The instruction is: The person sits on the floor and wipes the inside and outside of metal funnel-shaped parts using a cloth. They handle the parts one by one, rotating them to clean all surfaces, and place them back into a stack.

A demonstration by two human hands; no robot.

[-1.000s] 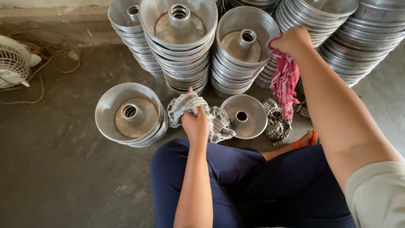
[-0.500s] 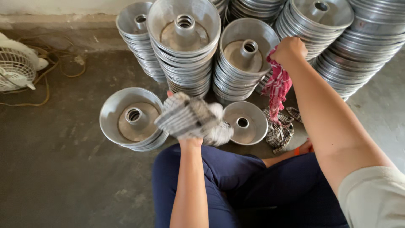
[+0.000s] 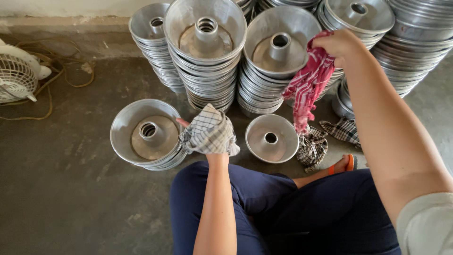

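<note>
Head view: left hand (image 3: 207, 137) wrapped in checked cloth (image 3: 210, 130) beside ring-shaped metal pans (image 3: 144, 134).

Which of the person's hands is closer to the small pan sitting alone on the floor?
Left. The left hand, wrapped in a checked cloth, is just beside the small pan. The right hand holds a red cloth up by the stacks.

My left hand (image 3: 207, 137) is wrapped in a checked cloth (image 3: 210, 131); just left of it lies a short stack of tube pans (image 3: 141, 137), just right of it a single tube pan (image 3: 272, 138) on the floor. My right hand (image 3: 340, 45) is raised farther out, a striped cloth (image 3: 306, 82) hanging from it over a crumpled rag (image 3: 311, 148). Tall tube pan stacks (image 3: 205, 52) stand beyond both hands. A small fan (image 3: 16, 75) sits far left.
</note>
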